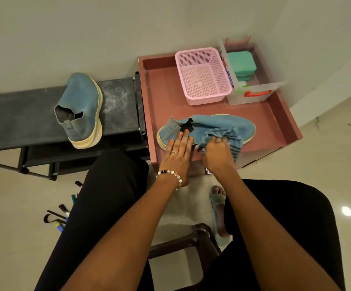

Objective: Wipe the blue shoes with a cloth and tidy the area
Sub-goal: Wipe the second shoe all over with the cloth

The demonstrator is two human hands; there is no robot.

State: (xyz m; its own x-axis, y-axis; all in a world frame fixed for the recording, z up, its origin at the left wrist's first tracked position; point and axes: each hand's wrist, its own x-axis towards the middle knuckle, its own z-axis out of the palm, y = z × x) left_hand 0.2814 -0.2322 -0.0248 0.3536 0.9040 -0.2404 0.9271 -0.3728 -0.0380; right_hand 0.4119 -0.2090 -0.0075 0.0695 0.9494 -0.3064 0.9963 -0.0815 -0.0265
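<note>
One blue shoe (pixel 223 123) with a pale sole lies on its side at the front of a pink tray-like table top (pixel 162 89). My left hand (pixel 177 153) rests flat on its heel end, fingers straight. My right hand (pixel 216 153) grips a blue striped cloth (pixel 220 134) bunched against the shoe's middle. The second blue shoe (pixel 82 110) stands tilted on a black shoe rack (pixel 23 120) to the left.
A pink mesh basket (pixel 203 76) and a clear box (pixel 252 91) holding a green case (pixel 241 63) sit at the tray's back. Markers and pens (pixel 62 215) lie on the floor at left. A dark stool (pixel 193 240) stands between my legs. Walls close in behind.
</note>
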